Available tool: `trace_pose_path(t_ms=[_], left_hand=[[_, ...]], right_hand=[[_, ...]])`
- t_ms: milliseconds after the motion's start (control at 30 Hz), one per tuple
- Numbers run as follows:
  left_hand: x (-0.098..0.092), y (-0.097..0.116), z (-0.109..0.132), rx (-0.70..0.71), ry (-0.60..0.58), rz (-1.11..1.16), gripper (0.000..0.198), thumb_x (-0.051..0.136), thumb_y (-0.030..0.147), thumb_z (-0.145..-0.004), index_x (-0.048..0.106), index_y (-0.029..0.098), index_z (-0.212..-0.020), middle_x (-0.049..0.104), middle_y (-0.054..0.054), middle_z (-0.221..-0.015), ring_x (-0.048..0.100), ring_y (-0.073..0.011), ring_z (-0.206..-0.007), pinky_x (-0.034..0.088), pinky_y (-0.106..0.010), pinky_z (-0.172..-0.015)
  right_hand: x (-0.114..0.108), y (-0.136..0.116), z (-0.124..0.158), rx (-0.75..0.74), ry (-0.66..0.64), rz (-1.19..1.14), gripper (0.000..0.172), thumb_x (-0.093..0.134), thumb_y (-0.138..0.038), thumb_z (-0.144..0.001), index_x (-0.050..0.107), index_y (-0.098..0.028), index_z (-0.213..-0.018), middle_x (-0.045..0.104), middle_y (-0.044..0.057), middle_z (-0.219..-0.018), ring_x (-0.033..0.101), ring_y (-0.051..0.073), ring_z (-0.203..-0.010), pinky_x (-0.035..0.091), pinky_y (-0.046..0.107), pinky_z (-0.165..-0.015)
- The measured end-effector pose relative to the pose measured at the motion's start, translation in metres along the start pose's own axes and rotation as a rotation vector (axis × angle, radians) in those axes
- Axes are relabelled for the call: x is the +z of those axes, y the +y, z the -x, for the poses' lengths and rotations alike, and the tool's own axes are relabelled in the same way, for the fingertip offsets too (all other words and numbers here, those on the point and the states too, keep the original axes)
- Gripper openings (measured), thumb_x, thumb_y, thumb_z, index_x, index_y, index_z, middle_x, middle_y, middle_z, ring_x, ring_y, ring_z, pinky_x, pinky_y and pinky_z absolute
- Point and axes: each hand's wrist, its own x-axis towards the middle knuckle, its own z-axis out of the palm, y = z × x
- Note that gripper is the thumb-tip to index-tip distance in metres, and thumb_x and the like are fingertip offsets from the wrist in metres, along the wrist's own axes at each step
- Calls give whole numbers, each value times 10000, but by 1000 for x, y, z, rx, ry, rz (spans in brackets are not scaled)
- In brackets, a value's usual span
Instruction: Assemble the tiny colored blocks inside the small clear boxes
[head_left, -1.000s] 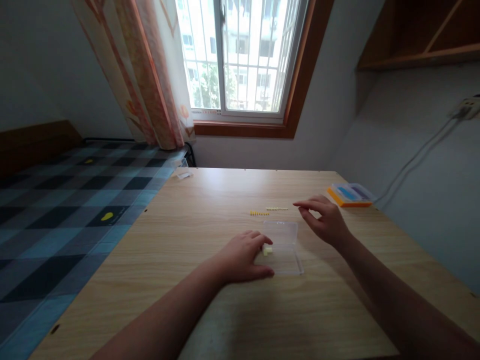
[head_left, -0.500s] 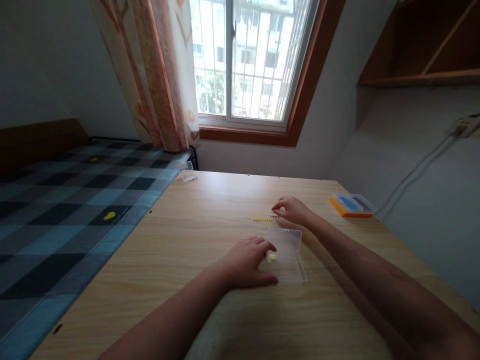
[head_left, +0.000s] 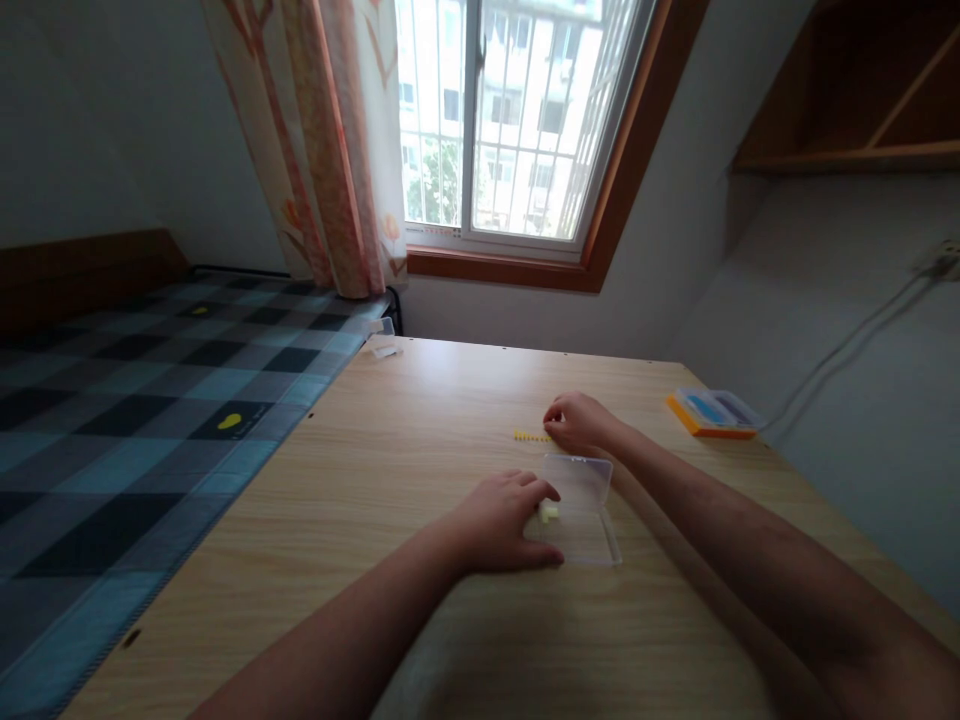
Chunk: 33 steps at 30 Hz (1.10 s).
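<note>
A clear plastic box (head_left: 589,535) lies with its lid (head_left: 585,482) tilted open on the wooden table. A few pale yellow small pieces (head_left: 550,512) sit at its left end. My left hand (head_left: 504,522) grips that end, thumb along the near edge and index finger by the hinge side. Beyond the box, my right hand (head_left: 579,420) is closed in a pinch just above the tabletop. Whatever its fingertips hold is hidden. Beside them runs a short row of small yellow pieces (head_left: 531,437), its right end touching or passing behind the hand.
At the table's right edge lies an orange case (head_left: 712,415) with a clear lid. Another small clear box (head_left: 384,340) stands open at the far left corner. A checked bed (head_left: 187,400) borders the table on the left. A cable (head_left: 847,350) hangs along the right wall.
My right hand has dipped slightly, its fingers closing more; the pale row beside them is now hidden. My left hand and the box stay put. The whole view has shifted a little.
</note>
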Motion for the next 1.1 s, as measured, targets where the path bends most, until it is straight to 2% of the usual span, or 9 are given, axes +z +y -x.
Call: trace_pose_path(t_ms=[133,233,300,400,467,567,733,900,1100], left_hand=[[0,0,0,-7,4,-6,596,835,496,-734,638,225,-1227,683,-86,-1154,622,-324,-1109,498,-436,-960],[1,0,0,-10,-2,-6,591,833,499,-736,642,229,-1225,684,-83,-1156,626,-317,-1103,497,-426,-962],[1,0,0,-10,-6,-5,589,835,492,-734,643,234,-1228,685,-82,-1160,629,-312,-1101,494,-419,-964],[1,0,-1,-16,-2,-9,596,838,485,-733,638,241,-1237,685,-81,-1160,629,-312,-1105,494,-423,-961],[0,1,-1,-21,-5,-14,590,835,481,-735,635,242,-1236,684,-81,-1154,624,-314,-1113,494,-424,-958],[-1,2,-1,-22,-11,-16,576,830,473,-743,634,239,-1231,682,-81,-1142,622,-310,-1112,495,-418,-951],[-2,3,0,-27,-10,-9,585,835,480,-743,630,234,-1233,679,-83,-1154,618,-302,-1117,493,-416,-957],[-1,1,-1,-22,-16,-11,593,838,482,-743,626,235,-1239,673,-81,-1185,613,-301,-1135,485,-419,-973],[0,1,-2,-42,-17,-2,593,842,482,-740,632,240,-1240,678,-78,-1163,621,-309,-1121,494,-416,-951]], right_hand=[[-24,3,13,-9,100,-10,180,648,-216,-856,822,-172,-872,770,85,-895,663,194,-825,459,289,-791],[-49,1,51,-60,261,-128,178,649,-277,-899,801,-186,-880,740,66,-852,646,179,-776,466,292,-724],[-59,-8,87,-195,297,-274,184,658,-325,-915,789,-201,-880,711,51,-810,629,163,-728,450,268,-632],[-57,-30,137,-361,111,-366,152,640,-273,-935,781,-217,-930,699,34,-827,628,136,-725,461,251,-659],[-46,-46,155,-380,-20,-353,151,627,-210,-920,775,-225,-945,708,25,-862,636,131,-742,455,248,-681],[-26,-58,159,-324,-92,-272,189,612,-150,-886,776,-235,-930,720,10,-872,640,130,-730,423,247,-664],[-3,-55,145,-188,-72,-135,201,607,-172,-887,791,-248,-862,743,6,-831,644,144,-699,370,262,-641],[8,-54,142,-125,-52,-104,192,624,-180,-857,795,-262,-824,747,-3,-796,634,143,-671,322,270,-619],[9,-53,145,-179,-38,-116,188,610,-186,-861,776,-263,-820,739,-9,-825,632,138,-704,319,274,-629]])
